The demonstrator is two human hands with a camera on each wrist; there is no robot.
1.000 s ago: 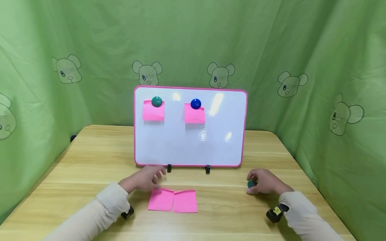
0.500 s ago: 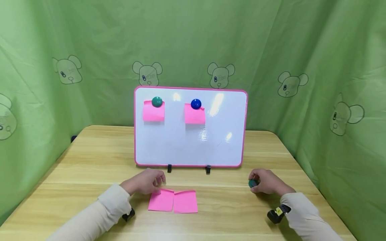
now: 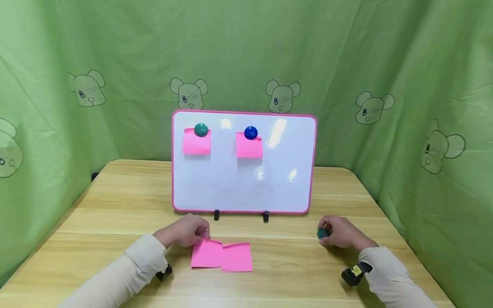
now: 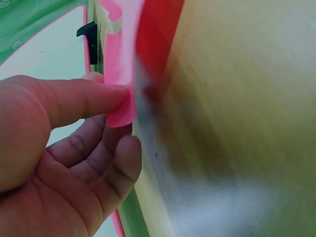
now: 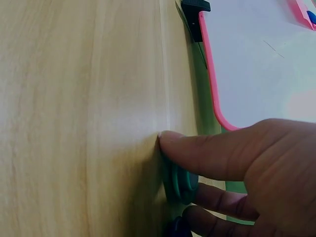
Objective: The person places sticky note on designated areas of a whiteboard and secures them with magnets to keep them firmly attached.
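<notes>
My left hand (image 3: 185, 231) pinches the top edge of the left pink sticky note (image 3: 206, 254) between thumb and fingers; the left wrist view shows the sticky note (image 4: 121, 64) bent up from the table. Beside it lies a second pink sticky note (image 3: 237, 258), its top edge curled. Low over the table at the right, my right hand (image 3: 340, 232) holds a round green magnet (image 3: 322, 233) between thumb and fingers. Below that green magnet (image 5: 180, 182), in the right wrist view, a dark blue round thing (image 5: 180, 228) is partly hidden by a finger.
A pink-framed whiteboard (image 3: 242, 184) stands on black feet (image 3: 265, 217) behind the hands. On it, a green magnet (image 3: 201, 130) and a blue magnet (image 3: 250, 132) each hold a pink note. Green curtain (image 3: 239, 51) surrounds the wooden table (image 3: 292, 278).
My left fingers have closed on the left note's top edge, and its lower edge has risen and shifted slightly right. The right hand moved slightly right, then stayed nearly still with the magnet.
</notes>
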